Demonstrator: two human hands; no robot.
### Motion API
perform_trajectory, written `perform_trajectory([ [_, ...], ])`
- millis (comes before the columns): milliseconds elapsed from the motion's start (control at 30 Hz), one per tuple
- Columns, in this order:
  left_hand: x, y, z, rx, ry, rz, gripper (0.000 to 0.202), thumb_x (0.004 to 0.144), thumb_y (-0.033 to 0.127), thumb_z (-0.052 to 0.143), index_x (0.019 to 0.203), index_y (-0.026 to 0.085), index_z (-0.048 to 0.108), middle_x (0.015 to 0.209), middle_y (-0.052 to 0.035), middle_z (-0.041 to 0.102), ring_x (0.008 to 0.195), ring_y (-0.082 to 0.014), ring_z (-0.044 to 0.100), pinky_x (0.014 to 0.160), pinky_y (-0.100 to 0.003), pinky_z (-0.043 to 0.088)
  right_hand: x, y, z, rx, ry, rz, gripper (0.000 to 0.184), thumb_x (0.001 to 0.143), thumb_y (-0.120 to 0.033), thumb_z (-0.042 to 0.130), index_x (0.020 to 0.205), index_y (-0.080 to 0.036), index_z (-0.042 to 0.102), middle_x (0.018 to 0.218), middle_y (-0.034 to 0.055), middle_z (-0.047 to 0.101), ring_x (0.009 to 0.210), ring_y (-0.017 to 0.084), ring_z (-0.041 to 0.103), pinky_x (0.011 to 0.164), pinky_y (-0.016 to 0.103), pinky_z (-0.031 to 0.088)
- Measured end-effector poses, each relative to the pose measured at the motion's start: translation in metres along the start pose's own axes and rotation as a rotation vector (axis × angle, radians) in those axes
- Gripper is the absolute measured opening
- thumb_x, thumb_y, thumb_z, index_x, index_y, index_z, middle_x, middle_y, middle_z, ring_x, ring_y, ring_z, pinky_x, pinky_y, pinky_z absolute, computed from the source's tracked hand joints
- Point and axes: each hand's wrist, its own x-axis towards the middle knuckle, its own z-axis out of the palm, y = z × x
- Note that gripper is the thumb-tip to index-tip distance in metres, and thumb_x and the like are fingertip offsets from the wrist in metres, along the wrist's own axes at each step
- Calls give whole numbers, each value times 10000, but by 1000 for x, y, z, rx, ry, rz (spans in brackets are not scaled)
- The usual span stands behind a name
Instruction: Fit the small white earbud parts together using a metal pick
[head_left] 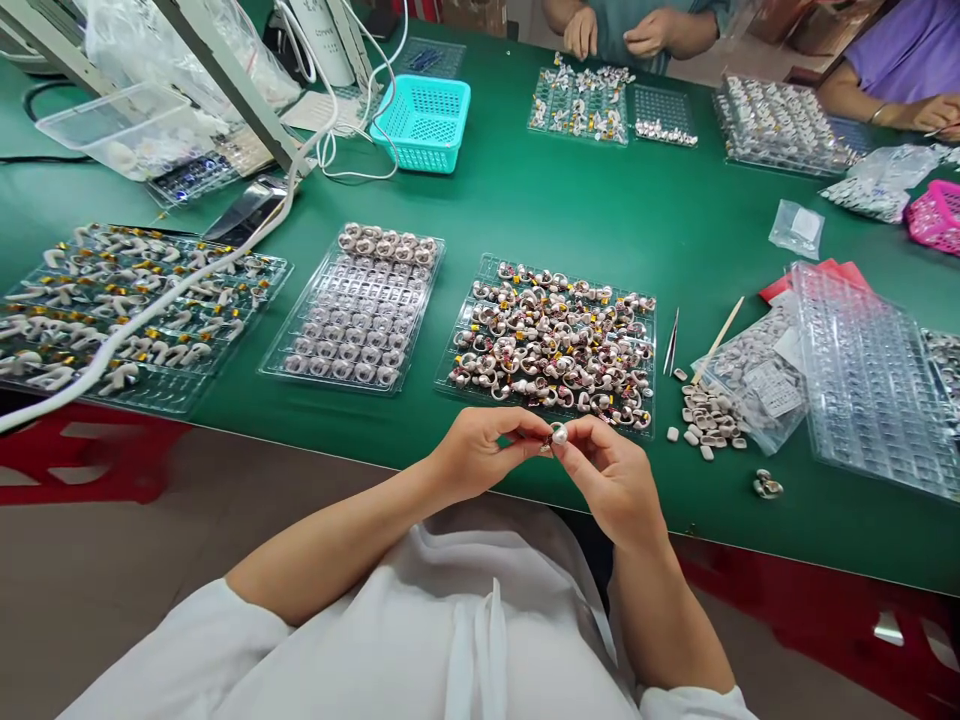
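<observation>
Just past the table's front edge, my left hand (487, 450) and my right hand (611, 475) meet fingertip to fingertip. Both pinch one small pearly electronic part (559, 434), which has a shiny rounded end and a darker bit towards the left fingers. Its exact kind is too small to tell. Right behind my hands lies a clear tray (641, 345) heaped with similar beige parts that carry dark red and yellow bits. To the right of that tray are tweezers (671, 342), a thin wooden stick (718, 340) and a loose pile of beige caps (709, 415).
Left of centre sits a tray of round beige pieces (356, 310); farther left, a tray of curved parts (135, 310) under a white cable (142, 320). A turquoise basket (424, 120) stands behind. Clear empty trays (877, 380) lie right. Two other people work across the table.
</observation>
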Motion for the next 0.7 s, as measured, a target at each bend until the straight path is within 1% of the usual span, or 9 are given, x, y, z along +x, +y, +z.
perform_trajectory([
  [133,1,3,1,-70,2,-75,102,792,214,722,879,165,745,848,-32,784,777,-175,738,754,-242,590,0,-7,-3,-83,0,-72,127,907,-306,615,896,-210,698,802,17,637,670,131,551,599,246,454],
  [233,1,4,2,-236,20,-177,142,772,250,741,869,147,728,810,-38,772,750,-175,735,729,-252,599,-2,-7,-3,-127,52,-180,125,912,-263,613,945,-229,729,832,21,643,703,134,566,592,248,451],
  [333,2,4,1,-400,31,-263,220,750,304,771,861,126,705,739,-40,755,714,-180,731,705,-275,611,-5,-4,0,-177,96,-309,183,911,-204,608,1032,-247,739,881,35,651,749,142,605,628,263,489],
  [400,2,5,1,-447,37,-296,263,720,326,804,842,120,695,715,-41,748,700,-182,726,697,-286,613,-6,-1,2,-206,118,-391,224,902,-170,615,1069,-260,734,910,43,654,777,149,633,659,276,519],
  [467,3,6,0,-481,37,-312,281,702,332,823,830,120,690,709,-39,746,691,-177,722,693,-285,612,-7,0,3,-216,137,-450,237,889,-150,627,1063,-268,734,920,43,655,786,152,646,668,280,533],
  [500,3,6,0,-497,36,-315,282,699,332,826,827,121,689,704,-37,745,685,-172,720,691,-281,611,-7,1,4,-211,142,-460,232,886,-145,630,1053,-269,734,920,42,655,782,151,647,663,277,534],
  [567,2,6,0,-517,33,-320,279,700,329,828,830,124,690,698,-32,743,679,-166,718,689,-273,609,-7,1,4,-183,142,-431,205,890,-154,628,1031,-263,731,920,41,654,772,148,640,645,272,523],
  [700,0,6,1,-447,31,-292,277,710,330,823,857,127,704,749,-46,755,719,-184,730,720,-293,614,-6,2,4,-97,136,-277,114,907,-221,619,961,-242,717,899,43,647,751,150,605,606,271,477],
])
